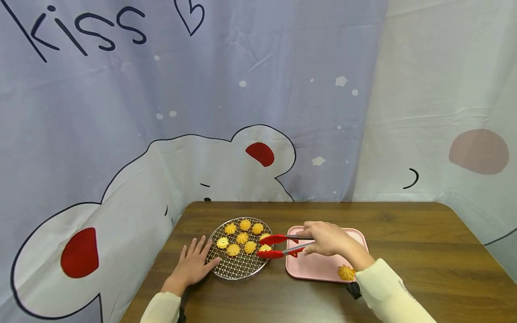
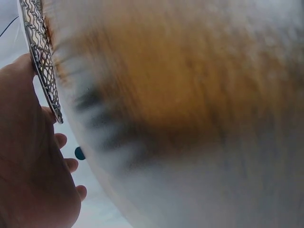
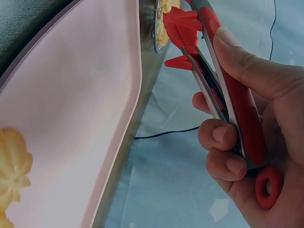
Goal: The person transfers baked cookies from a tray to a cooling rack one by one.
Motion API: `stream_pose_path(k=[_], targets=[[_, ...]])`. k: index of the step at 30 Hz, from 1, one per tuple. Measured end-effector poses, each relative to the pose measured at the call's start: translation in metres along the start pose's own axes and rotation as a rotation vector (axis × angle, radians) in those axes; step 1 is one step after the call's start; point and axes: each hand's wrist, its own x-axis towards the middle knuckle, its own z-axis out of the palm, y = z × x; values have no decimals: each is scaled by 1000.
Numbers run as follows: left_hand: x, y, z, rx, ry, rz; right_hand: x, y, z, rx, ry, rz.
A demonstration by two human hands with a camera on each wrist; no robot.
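Observation:
My left hand (image 1: 193,264) lies with fingers spread at the left edge of a round wire cooling rack (image 1: 238,268), its thumb on the rim. Several yellow piped cookies (image 1: 242,237) sit on the rack's far half. My right hand (image 1: 329,237) grips a pair of tongs (image 3: 247,123) with red tips and red-and-metal handles. The parted tongs tips reach over the rack's right edge, with a cookie (image 1: 265,247) between them; whether they touch it I cannot tell. Beneath the right hand is a pink tray (image 1: 311,269), with one cookie (image 1: 346,272) at its near right corner.
Rack and tray stand side by side on a brown wooden table (image 1: 412,251). A printed curtain (image 1: 315,112) hangs behind the table. In the left wrist view, a blurred reflective surface (image 2: 190,85) fills most of the picture.

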Motion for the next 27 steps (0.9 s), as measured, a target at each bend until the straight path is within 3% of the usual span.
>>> stream_pose_path(k=[13, 27], targets=[[0, -1, 2, 0, -9, -5, 9, -5, 4, -5, -23, 20], [0, -2, 2, -9, -12, 0, -2, -5, -5, 7, -15, 35]])
